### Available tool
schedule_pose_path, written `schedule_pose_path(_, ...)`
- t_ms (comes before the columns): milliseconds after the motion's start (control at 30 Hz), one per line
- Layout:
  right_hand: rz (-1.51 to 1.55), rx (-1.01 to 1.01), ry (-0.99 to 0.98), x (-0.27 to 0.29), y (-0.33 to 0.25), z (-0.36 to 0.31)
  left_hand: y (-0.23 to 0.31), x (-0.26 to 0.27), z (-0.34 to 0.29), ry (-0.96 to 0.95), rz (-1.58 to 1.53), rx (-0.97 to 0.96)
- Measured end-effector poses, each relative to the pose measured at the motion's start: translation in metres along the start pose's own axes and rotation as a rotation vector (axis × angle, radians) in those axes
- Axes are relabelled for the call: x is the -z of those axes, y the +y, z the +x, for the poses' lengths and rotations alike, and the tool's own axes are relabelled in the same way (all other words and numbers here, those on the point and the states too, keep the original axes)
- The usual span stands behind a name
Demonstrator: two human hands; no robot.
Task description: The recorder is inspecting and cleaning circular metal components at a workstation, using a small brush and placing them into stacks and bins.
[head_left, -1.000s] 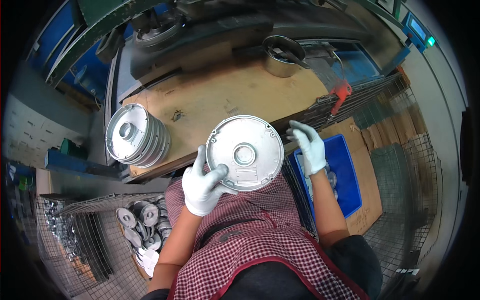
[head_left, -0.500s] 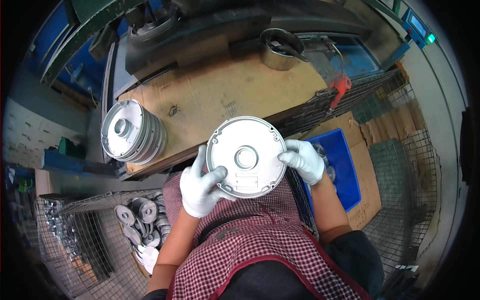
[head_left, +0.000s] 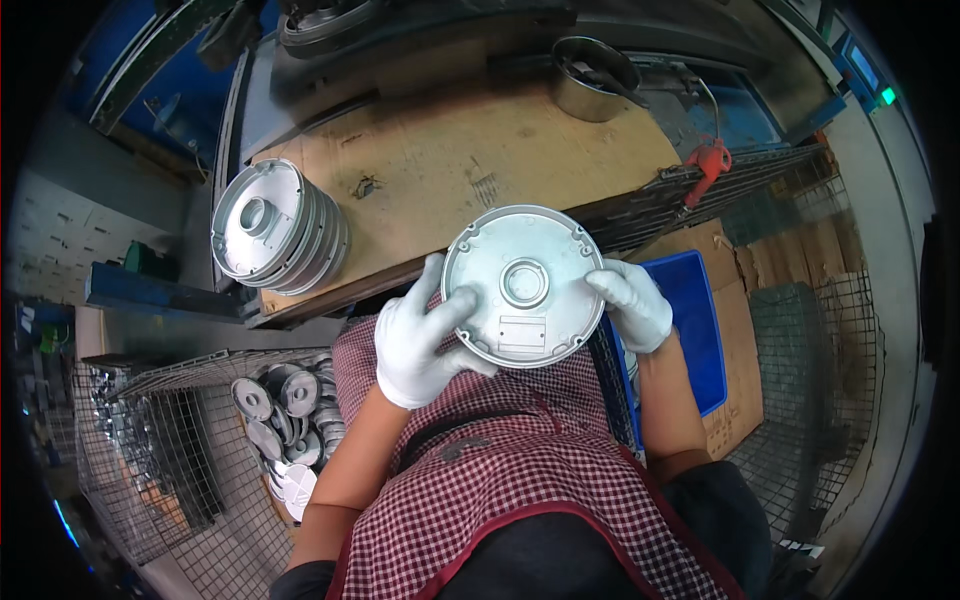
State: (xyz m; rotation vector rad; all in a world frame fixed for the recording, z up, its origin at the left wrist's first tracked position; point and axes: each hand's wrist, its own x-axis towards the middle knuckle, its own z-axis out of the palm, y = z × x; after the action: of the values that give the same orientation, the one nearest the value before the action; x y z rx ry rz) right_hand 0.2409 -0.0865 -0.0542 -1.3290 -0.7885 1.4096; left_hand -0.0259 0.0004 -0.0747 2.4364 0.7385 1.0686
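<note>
A round silver metal cover (head_left: 555, 285) with a raised ring at its centre and a small rectangular plate area is held above my lap, its inner face toward me. My left hand (head_left: 415, 335), in a white glove, grips its left edge, thumb on the face and fingers around the rim. On the opposite edge my gloved right hand (head_left: 637, 305) pinches the rim with the thumb on top; its other fingers are partly hidden behind. A stack of similar metal covers (head_left: 262, 222) stands at the left end of the workbench (head_left: 420, 180).
A metal pot (head_left: 590, 85) with dark items stands at the bench's back. A red air gun (head_left: 710, 165) hangs at the right corner. The blue bin (head_left: 708, 335) is right of my lap. Left below, a wire basket (head_left: 210, 390) holds several metal discs (head_left: 297, 395).
The view has shifted, so the bench and stack appear moved. Both hands still hold the metal cover, which now looks slightly tilted and less brightly lit.
</note>
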Motion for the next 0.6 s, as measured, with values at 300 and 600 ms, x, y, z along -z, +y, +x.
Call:
schedule_pose_path(300,-0.018,-0.184,0.359,0.076,0.075,0.011,-0.037,-0.02,0.015,-0.115,0.219,0.343)
schedule_pose_path(600,-0.1,0.076,0.423,0.058,0.0,-0.013,-0.063,-0.02,0.021,-0.145,0.368,0.379)
